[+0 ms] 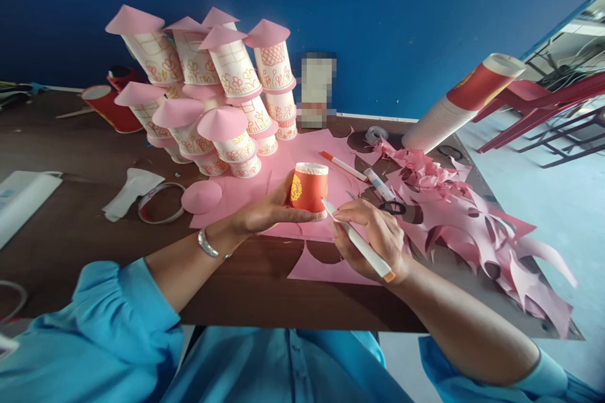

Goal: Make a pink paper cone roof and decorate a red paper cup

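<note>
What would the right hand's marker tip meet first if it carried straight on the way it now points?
The right hand aims its marker up-left at the red paper cup held by the left hand. The tip seems at the cup's lower edge, though contact is unclear.

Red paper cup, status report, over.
Left hand grips upside-down red paper cup. Right hand holds white marker pen, tip at cup's side. Pink paper scraps alongside, not blocking.

Decorated cup towers (222,94) (pink-roofed) beside paper scraps (463,214).
</note>
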Demonstrator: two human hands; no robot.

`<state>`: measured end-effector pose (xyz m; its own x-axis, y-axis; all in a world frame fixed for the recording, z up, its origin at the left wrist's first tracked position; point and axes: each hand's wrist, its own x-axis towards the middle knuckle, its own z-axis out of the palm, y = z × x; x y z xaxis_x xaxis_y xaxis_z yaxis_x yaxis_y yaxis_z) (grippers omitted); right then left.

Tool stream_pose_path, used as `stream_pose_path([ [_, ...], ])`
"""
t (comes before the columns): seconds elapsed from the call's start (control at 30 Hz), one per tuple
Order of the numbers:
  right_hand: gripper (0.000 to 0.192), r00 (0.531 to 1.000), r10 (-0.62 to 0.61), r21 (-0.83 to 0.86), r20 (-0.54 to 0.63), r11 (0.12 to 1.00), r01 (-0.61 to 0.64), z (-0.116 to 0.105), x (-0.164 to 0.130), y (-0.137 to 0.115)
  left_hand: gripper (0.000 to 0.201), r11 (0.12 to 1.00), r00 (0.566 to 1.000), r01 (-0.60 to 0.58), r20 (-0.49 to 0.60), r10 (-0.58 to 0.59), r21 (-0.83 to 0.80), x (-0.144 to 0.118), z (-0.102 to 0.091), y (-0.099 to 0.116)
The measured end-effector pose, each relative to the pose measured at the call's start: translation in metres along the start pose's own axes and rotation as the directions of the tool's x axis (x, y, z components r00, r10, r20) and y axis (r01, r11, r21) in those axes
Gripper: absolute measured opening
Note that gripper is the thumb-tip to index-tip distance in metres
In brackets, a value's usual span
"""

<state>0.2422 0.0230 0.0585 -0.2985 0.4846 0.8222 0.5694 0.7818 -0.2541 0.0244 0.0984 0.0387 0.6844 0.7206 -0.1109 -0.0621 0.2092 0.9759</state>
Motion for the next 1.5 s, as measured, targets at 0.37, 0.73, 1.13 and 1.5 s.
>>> stream_pose_path([
  [0.37, 0.020, 1.000, 0.005, 0.003, -0.001, 1.000, -0.005, 0.002, -0.002, -0.002, 0.076, 1.000, 1.000, -0.006, 0.008, 0.005, 0.012, 0.001, -0.001, -0.004],
  [0.73, 0.022, 1.000, 0.001, 0.004, -0.009, 1.000, -0.001, 0.001, -0.001, 0.002, 0.066, 1.000, 0.999, -0.009, 0.033, 0.009, 0.007, 0.001, 0.001, -0.001],
  [1.13, 0.025, 1.000, -0.017, -0.002, -0.006, 1.000, 0.017, 0.000, -0.001, 0.003, 0.077, 0.988, 0.999, -0.033, 0.004, 0.033, 0.150, 0.005, -0.005, -0.016],
  [1.5, 0.025, 1.000, -0.024, 0.008, -0.008, 1.000, 0.024, -0.002, -0.001, 0.002, 0.062, 1.000, 1.000, 0.008, 0.003, -0.008, -0.023, 0.000, 0.000, -0.001],
])
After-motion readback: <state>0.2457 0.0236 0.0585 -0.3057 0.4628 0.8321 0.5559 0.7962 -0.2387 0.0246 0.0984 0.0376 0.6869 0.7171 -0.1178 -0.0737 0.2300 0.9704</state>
